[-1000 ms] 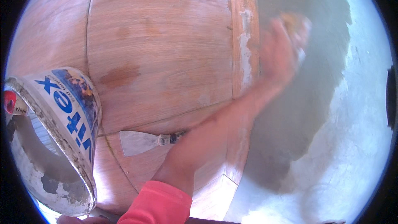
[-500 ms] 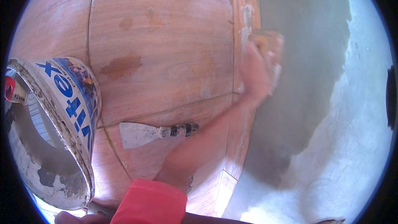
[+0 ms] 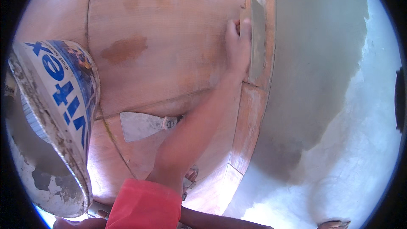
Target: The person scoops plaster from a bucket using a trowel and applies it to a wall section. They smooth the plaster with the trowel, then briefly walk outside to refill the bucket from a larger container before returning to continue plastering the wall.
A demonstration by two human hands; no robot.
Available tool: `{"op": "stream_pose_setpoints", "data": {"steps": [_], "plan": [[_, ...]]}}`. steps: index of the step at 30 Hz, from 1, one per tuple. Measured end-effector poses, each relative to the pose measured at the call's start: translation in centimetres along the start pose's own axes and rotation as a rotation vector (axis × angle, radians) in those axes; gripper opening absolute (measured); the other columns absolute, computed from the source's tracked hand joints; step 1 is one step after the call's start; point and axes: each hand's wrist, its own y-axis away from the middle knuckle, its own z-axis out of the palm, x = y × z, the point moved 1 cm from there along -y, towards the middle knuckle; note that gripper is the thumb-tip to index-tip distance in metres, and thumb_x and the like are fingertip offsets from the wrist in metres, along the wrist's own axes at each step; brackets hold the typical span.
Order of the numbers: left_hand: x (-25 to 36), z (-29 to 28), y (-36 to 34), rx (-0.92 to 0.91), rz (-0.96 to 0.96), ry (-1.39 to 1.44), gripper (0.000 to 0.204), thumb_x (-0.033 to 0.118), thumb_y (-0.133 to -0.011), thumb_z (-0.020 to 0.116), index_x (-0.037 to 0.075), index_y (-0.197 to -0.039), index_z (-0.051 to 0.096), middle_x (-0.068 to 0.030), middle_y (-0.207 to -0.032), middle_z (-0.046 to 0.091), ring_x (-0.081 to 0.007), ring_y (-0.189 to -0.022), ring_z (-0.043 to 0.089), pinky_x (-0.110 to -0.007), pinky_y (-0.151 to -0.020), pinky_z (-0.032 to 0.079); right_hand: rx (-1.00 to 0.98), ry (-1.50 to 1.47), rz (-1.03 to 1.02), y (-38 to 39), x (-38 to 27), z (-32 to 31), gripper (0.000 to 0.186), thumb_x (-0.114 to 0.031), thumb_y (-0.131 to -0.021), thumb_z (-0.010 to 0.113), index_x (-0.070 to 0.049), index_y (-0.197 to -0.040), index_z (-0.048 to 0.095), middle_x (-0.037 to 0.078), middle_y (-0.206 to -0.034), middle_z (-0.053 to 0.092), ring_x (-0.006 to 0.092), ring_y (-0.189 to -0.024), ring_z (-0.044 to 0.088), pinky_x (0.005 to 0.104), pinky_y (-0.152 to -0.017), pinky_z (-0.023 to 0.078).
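My right hand [image 3: 239,44], at the end of a red-sleeved arm, is closed round the handle of a plastering trowel [image 3: 257,42]. The trowel's long grey blade lies along the wood-look skirting tile [image 3: 248,125], beside a grey wall coated with damp plaster [image 3: 311,72]. Under my forearm, a putty knife [image 3: 142,126] with a whitish blade rests on the floor tiles; its handle is partly hidden. Skin shows at the lower left edge beside a bucket [image 3: 55,144], but I cannot tell whether it is my left hand; no fingers can be made out.
The bucket, white and blue with a crusted rim, leans at the left with grey material inside. Brown wood-look floor tiles [image 3: 169,38] carry a dark damp stain [image 3: 124,50]. A paler wall area [image 3: 360,144] borders the darker plaster at the right.
My right hand has moved with the trowel from the plastered wall leftward and up to the skirting tile. The trowel's blade has turned into view. The whole view has shifted slightly.
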Motion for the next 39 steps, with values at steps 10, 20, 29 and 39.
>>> {"op": "stream_pose_setpoints", "data": {"steps": [10,20,29,39], "plan": [[-2.0,2.4,-0.3,-0.018,0.038,0.004,0.036,0.029,-0.091,0.048,-0.004,-0.105,0.045,-0.0156,-0.095,0.054,-0.0209,-0.088,0.051,-0.033,-0.08,0.041,-0.021,0.022,-0.036,-0.2,0.2,-0.2,0.05,-0.031,-0.099,0.019,-0.001,-0.139,0.025,0.018,-0.144,0.024,0.0313,-0.131,0.027,0.0449,-0.108,0.023],[-1.1,2.4,4.2,-0.004,0.062,-0.226,0.038,0.025,-0.09,0.05,-0.005,-0.111,0.042,-0.0187,-0.102,0.053,-0.024,-0.094,0.051,-0.035,-0.085,0.039,-0.04,0.031,-0.038,0.2,0.3,0.4,0.051,-0.031,-0.099,0.019,-0.001,-0.139,0.025,0.018,-0.144,0.023,0.0315,-0.132,0.026,0.0451,-0.108,0.022],[-3.3,-0.7,13.7,-0.079,-0.143,-0.13,0.037,0.022,-0.09,0.05,-0.005,-0.114,0.041,-0.0182,-0.109,0.051,-0.0232,-0.102,0.049,-0.035,-0.09,0.037,-0.06,0.053,-0.009,1.0,0.6,0.0,0.051,-0.031,-0.099,0.018,0.0,-0.139,0.024,0.019,-0.144,0.022,0.0317,-0.132,0.026,0.0453,-0.108,0.022],[-1.2,0.6,5.0,0.097,0.112,-0.258,0.038,0.02,-0.087,0.051,-0.004,-0.115,0.038,-0.0194,-0.101,0.054,-0.0282,-0.094,0.054,-0.038,-0.086,0.04,-0.066,0.071,-0.012,1.1,0.3,0.8,0.053,-0.033,-0.099,0.019,0.0,-0.139,0.023,0.019,-0.145,0.021,0.0324,-0.133,0.024,0.046,-0.108,0.021]]}}
